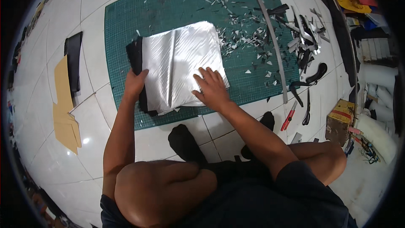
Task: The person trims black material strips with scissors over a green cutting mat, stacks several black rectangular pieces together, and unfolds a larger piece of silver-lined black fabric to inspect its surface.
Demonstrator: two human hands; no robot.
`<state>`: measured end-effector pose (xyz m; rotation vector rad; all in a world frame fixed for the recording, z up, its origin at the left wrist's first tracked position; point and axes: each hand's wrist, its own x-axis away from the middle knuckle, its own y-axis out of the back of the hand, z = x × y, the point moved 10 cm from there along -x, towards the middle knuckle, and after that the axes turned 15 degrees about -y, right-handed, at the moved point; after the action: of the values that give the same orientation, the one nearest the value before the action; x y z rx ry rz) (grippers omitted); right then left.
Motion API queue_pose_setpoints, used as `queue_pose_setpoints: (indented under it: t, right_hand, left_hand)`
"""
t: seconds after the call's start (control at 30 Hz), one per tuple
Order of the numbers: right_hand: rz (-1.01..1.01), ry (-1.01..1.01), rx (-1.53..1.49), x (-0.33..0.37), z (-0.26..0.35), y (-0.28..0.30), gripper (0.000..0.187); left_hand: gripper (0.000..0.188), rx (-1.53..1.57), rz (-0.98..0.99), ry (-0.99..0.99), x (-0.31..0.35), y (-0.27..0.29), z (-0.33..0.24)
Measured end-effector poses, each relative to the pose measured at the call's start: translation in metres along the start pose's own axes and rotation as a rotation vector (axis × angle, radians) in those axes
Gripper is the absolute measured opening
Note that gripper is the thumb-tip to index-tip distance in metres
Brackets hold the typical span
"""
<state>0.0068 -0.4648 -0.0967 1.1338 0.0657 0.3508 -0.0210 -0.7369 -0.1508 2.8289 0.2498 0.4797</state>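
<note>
A stack of shiny silver sheets (190, 55) lies on a green cutting mat (126, 17), a crease running down its left part. Black material (136, 55) sticks out from under the silver along its left side. My left hand (136, 84) grips that black edge, thumb on top; its other fingers are mostly hidden. Flat on the lower right of the silver rests my right hand (212, 88), fingers spread, holding nothing. A long metal ruler (272, 38) lies across the mat's right side.
Small triangular scraps (247, 38) litter the mat. Strip offcuts (306, 36) pile up beyond the ruler. A red cutter knife (288, 118) lies near my right foot. Tan card templates (64, 101) and a black piece (73, 61) are at left. A box (339, 122) stands at right.
</note>
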Motion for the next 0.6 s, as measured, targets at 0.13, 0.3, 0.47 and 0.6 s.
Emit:
queue_pose_setpoints:
  t: [0.13,0.3,0.47,0.6]
  right_hand:
    - [0.016,-0.017,-0.016,0.002,-0.021,0.008,0.048]
    - [0.017,-0.004,-0.032,0.0,-0.009,0.006,0.044]
    - [-0.028,0.001,-0.044,0.004,-0.014,0.013,0.043]
    - [-0.14,-0.071,-0.15,-0.008,-0.03,0.032,0.044]
  left_hand:
    - [0.054,0.107,-0.056,0.023,0.008,-0.025,-0.029]
    - [0.056,-0.239,-0.02,-0.205,0.001,0.0,-0.017]
    - [0.059,0.085,0.036,0.059,0.006,-0.007,0.004]
    - [0.06,0.194,0.011,0.129,0.014,-0.016,-0.011]
